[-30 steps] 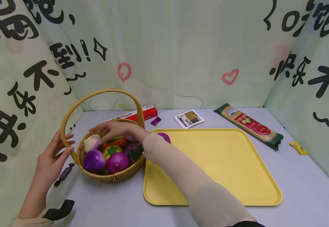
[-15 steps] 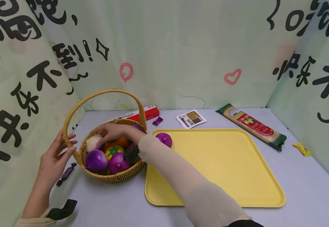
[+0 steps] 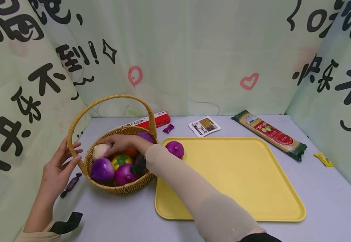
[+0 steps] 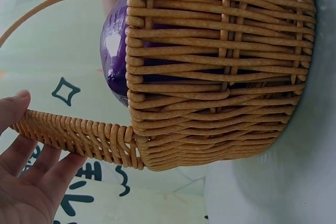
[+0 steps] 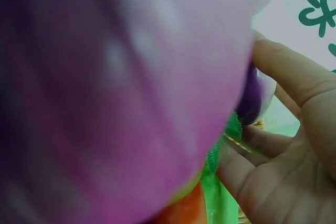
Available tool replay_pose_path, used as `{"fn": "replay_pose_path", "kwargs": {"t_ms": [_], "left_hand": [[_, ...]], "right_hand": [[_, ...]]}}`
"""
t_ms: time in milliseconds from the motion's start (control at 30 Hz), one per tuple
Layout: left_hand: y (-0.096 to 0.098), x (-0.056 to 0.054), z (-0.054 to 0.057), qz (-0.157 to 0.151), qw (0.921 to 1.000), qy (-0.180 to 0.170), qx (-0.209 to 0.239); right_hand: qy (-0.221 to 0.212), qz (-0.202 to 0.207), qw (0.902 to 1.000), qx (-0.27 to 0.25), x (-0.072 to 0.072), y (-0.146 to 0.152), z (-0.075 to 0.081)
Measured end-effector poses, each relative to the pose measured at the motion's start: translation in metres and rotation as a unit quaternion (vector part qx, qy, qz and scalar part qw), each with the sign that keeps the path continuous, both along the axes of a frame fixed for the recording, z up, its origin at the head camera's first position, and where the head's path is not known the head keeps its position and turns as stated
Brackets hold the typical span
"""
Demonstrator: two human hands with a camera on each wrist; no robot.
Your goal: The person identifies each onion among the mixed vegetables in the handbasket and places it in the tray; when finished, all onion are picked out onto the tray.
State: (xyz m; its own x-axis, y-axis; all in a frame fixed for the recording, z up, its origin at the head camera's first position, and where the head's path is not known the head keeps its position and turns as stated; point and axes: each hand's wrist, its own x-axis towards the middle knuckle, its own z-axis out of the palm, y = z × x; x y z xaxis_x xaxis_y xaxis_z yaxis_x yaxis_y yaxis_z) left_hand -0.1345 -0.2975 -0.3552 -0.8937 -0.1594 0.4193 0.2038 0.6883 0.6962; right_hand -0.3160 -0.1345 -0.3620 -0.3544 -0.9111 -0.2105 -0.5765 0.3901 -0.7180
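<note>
A wicker basket (image 3: 122, 191) stands left of the tray, filled with toy vegetables. Thumb and fingers of my left hand (image 3: 55, 171) hold the base of its arched handle (image 4: 79, 136) on the left side. My right hand (image 3: 122, 143) reaches into the basket, thumb and fingers about a white-and-purple turnip (image 3: 101, 151); its far side is hidden. Near that hand lie a purple onion (image 3: 126, 174), a darker purple vegetable (image 3: 102, 170), a yellow-green one (image 3: 121, 161) and an orange one (image 3: 130, 152). A blurred purple vegetable (image 5: 115, 98) fills much of the right wrist view.
A yellow tray (image 3: 233, 178) lies right of the basket, with another purple onion (image 3: 175, 149) at its back left corner. Behind are a red pasta box (image 3: 162, 119), a purple candy (image 3: 168, 128), a white packet (image 3: 204, 126) and a green-ended pasta bag (image 3: 269, 135).
My right hand has shifted slightly within the basket, uncovering more of a purple vegetable at the back and covering more of the orange one. The left hand keeps its place on the handle.
</note>
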Motion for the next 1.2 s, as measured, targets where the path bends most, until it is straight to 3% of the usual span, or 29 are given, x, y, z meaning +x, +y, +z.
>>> {"fn": "replay_pose_path", "kwargs": {"t_ms": [167,433,667,800,900,1033,1200], "left_hand": [[0.0,-0.001,0.0,-0.001,1.0,0.001,-0.001],[0.002,-0.001,0.0,-0.001,1.0,-0.002,-0.002],[0.002,-0.003,-0.002,-0.002,1.0,0.002,-0.005],[0.002,-0.002,-0.001,-0.004,0.9999,0.01,-0.004],[0.002,-0.002,0.0,-0.006,0.9999,0.015,-0.003],[0.001,-0.001,0.001,-0.005,0.9999,0.013,-0.003],[0.001,0.001,0.001,-0.003,0.9999,0.012,-0.001]], "right_hand": [[-0.012,-0.009,0.9999,-0.003,0.0,0.002,-0.001],[0.004,-0.017,0.9998,-0.008,0.001,0.005,0.001],[0.008,-0.025,0.9993,-0.028,0.001,0.011,0.011],[-0.052,-0.073,0.9948,-0.05,0.002,0.017,0.02],[-0.121,-0.111,0.9837,-0.073,0.004,0.024,0.026],[-0.158,-0.11,0.9762,-0.101,0.005,0.033,0.031],[-0.083,-0.06,0.9879,-0.116,0.004,0.04,0.034]]}}
